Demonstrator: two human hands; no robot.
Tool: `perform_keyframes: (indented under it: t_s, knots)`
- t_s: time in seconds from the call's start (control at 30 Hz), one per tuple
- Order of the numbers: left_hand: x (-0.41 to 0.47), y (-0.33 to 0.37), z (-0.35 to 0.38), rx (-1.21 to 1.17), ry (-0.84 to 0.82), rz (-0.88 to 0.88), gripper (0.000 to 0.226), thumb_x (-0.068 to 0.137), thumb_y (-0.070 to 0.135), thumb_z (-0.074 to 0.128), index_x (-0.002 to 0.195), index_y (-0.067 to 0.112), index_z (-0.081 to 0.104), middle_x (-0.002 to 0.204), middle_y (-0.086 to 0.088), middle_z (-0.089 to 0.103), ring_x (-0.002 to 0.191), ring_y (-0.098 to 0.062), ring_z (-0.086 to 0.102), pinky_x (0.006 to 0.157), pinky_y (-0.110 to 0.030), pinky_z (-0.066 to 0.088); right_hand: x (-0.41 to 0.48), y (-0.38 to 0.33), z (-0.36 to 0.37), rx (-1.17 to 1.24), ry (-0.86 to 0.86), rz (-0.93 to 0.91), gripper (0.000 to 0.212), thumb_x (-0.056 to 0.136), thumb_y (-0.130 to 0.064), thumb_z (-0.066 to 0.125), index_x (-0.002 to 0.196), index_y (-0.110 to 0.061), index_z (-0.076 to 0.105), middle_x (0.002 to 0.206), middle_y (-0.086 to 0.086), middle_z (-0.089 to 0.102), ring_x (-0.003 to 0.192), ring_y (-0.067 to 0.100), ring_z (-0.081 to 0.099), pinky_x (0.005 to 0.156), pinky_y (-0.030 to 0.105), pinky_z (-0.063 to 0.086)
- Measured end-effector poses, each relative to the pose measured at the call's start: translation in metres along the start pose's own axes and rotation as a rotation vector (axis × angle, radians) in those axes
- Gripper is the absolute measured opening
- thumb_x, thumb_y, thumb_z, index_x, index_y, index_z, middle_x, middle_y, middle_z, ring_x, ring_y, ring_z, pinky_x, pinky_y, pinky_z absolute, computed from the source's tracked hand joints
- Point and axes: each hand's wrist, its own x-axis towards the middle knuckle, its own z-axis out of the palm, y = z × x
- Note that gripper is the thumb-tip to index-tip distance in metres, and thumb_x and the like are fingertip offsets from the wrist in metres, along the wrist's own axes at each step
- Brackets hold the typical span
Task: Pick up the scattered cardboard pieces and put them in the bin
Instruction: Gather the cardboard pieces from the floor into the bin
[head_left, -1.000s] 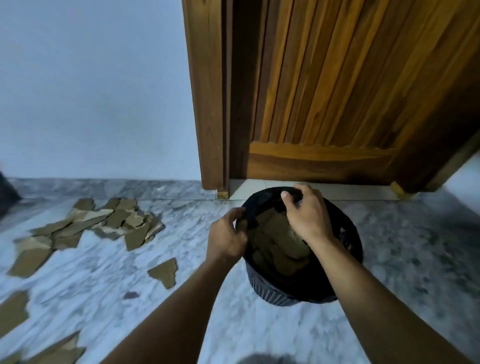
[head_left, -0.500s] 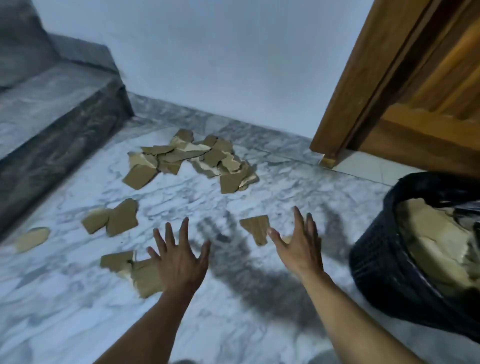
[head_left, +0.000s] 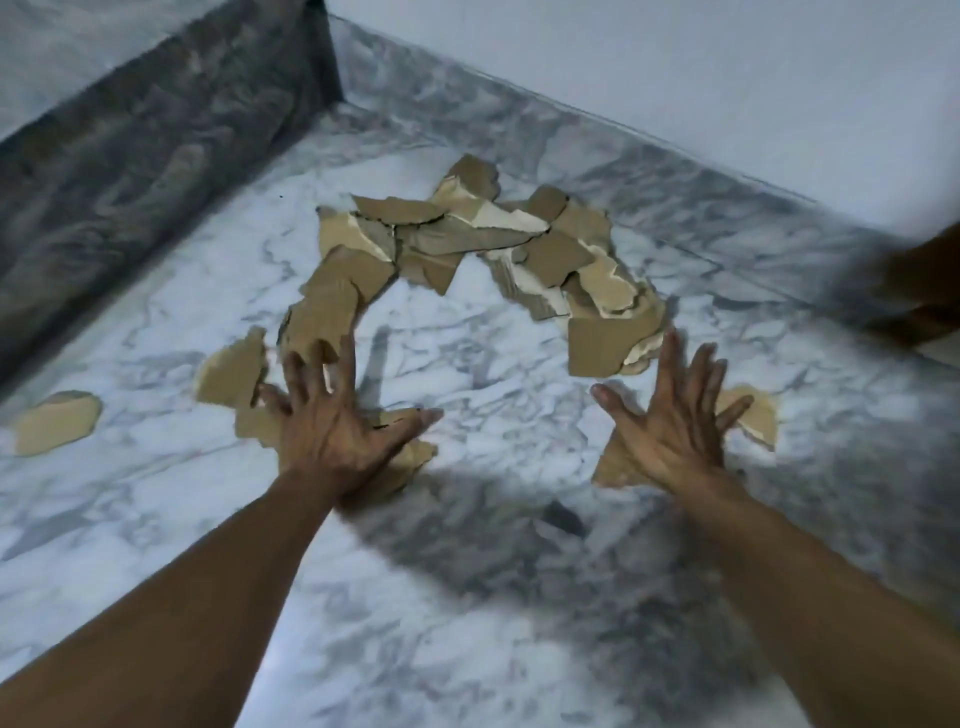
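Both hands hang low over the marble floor (head_left: 467, 649) and hold nothing. The left hand (head_left: 337, 431) is palm down with its fingers spread wide, above a torn piece (head_left: 410, 460) that shows beneath its thumb. Whether the palm touches that piece cannot be told. Just beside its outer fingers lies a small scrap (head_left: 234, 371), and past its fingertips a ribbed strip (head_left: 322, 317) runs up into the main heap.

The right hand (head_left: 675, 436) is also flat, with its fingers straight and fanned apart. A brown piece (head_left: 615, 467) shows by its wrist, and a pale-edged piece (head_left: 756, 415) lies just beyond its little finger.

Most of the cardboard pieces (head_left: 467, 244) lie overlapping in a rough arc near the far edge of the floor, along the foot of the white wall (head_left: 675, 78). A lone piece (head_left: 57, 423) sits well apart at the floor's left edge, close to the foot of the grey marble step (head_left: 156, 156). A dark fleck (head_left: 563, 517) lies on the floor between the two forearms. At the right edge a dark brown shape (head_left: 919, 291) is too blurred to name.
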Motion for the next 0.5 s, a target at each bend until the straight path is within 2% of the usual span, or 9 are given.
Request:
perform_keyframes:
  t_s: [0.07, 0.13, 0.17, 0.23, 0.3, 0.37, 0.43, 0.5]
  knots:
    - [0.030, 0.004, -0.006, -0.020, 0.115, 0.064, 0.126, 0.059, 0.105, 0.036, 0.156, 0.033, 0.003, 0.161, -0.015, 0.025, 0.153, -0.035, 0.009, 0.118, -0.066, 0.010, 0.024, -0.006, -0.003, -0.012, 0.014, -0.026, 0.117, 0.059, -0.104, 0.005, 0.154, -0.040, -0.020, 0.165, 0.010, -0.021, 0.150, 0.028, -0.024, 0.113, 0.067, -0.015]
    - [0.062, 0.012, -0.007, -0.085, 0.232, 0.126, 0.121, 0.061, 0.104, 0.037, 0.152, 0.026, 0.022, 0.155, -0.015, 0.032, 0.152, -0.034, 0.013, 0.118, -0.066, 0.013, 0.050, -0.017, -0.007, 0.045, 0.050, -0.034, 0.117, 0.059, -0.104, 0.006, 0.155, -0.041, -0.016, 0.166, 0.010, -0.017, 0.151, 0.028, -0.021, 0.114, 0.066, -0.014]
    - [0.079, 0.018, -0.008, -0.124, 0.278, 0.129, 0.119, 0.061, 0.103, 0.036, 0.150, 0.024, 0.026, 0.155, -0.015, 0.032, 0.152, -0.034, 0.011, 0.118, -0.066, 0.012, 0.062, -0.024, -0.009, 0.101, 0.071, -0.029, 0.115, 0.059, -0.104, 0.010, 0.154, -0.044, -0.015, 0.166, 0.009, -0.016, 0.152, 0.028, -0.019, 0.114, 0.065, -0.015]
    - [0.114, 0.033, -0.009, -0.187, 0.306, 0.069, 0.120, 0.061, 0.104, 0.033, 0.154, 0.028, 0.020, 0.163, -0.012, 0.020, 0.154, -0.037, 0.002, 0.118, -0.068, 0.003, 0.084, -0.038, -0.017, 0.237, 0.113, 0.002, 0.116, 0.058, -0.104, 0.019, 0.153, -0.047, -0.015, 0.167, 0.006, -0.014, 0.152, 0.025, -0.016, 0.115, 0.064, -0.015]
    - [0.146, 0.044, -0.010, -0.203, 0.197, -0.015, 0.122, 0.058, 0.107, 0.026, 0.157, 0.042, 0.001, 0.169, -0.008, -0.002, 0.153, -0.043, -0.011, 0.114, -0.071, -0.007, 0.107, -0.053, -0.024, 0.333, 0.136, 0.037, 0.119, 0.056, -0.105, 0.022, 0.154, -0.047, -0.011, 0.168, 0.002, -0.010, 0.153, 0.024, -0.012, 0.115, 0.065, -0.013]
    - [0.168, 0.057, -0.005, -0.136, 0.019, -0.007, 0.120, 0.055, 0.109, 0.016, 0.155, 0.049, -0.011, 0.169, -0.002, -0.015, 0.151, -0.043, -0.019, 0.114, -0.072, -0.011, 0.129, -0.069, -0.029, 0.313, 0.076, 0.045, 0.115, 0.058, -0.104, 0.024, 0.155, -0.049, -0.006, 0.168, 0.001, -0.009, 0.153, 0.026, -0.010, 0.113, 0.067, -0.013]
    - [0.176, 0.075, 0.003, -0.051, -0.071, 0.076, 0.114, 0.056, 0.109, 0.009, 0.154, 0.053, -0.008, 0.169, 0.002, -0.013, 0.153, -0.038, -0.017, 0.115, -0.069, -0.012, 0.143, -0.086, -0.028, 0.239, -0.046, 0.031, 0.106, 0.062, -0.102, 0.024, 0.154, -0.053, 0.000, 0.168, 0.002, -0.009, 0.153, 0.027, -0.013, 0.111, 0.068, -0.016]
    - [0.172, 0.094, 0.009, -0.038, -0.080, 0.123, 0.107, 0.060, 0.107, 0.005, 0.154, 0.056, -0.002, 0.170, 0.004, -0.007, 0.154, -0.035, -0.013, 0.116, -0.066, -0.012, 0.149, -0.101, -0.022, 0.212, -0.114, -0.017, 0.100, 0.067, -0.099, 0.025, 0.154, -0.054, 0.006, 0.168, -0.002, -0.006, 0.153, 0.025, -0.015, 0.111, 0.067, -0.017]
